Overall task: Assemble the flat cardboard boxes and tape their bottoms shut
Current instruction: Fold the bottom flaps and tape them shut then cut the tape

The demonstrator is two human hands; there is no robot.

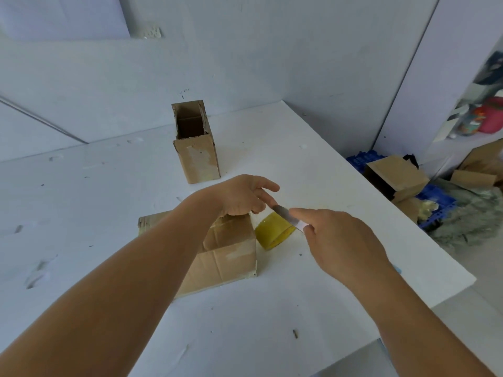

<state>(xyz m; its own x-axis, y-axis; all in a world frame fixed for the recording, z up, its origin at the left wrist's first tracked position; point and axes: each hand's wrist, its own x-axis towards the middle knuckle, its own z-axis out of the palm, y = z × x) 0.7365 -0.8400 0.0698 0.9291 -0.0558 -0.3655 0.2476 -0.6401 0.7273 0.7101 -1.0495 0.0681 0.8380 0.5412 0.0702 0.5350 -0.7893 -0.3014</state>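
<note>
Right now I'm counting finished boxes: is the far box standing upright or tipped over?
Upright: the far box stands on end, its open top facing up.

The left forearm (152, 257) covers much of the near cardboard box (231, 257). The right hand (345, 243) hides the handle end of a thin blade (285, 215) and part of the yellow tape roll (273, 234). Clutter (484, 115) at the right edge is blurred.
</note>
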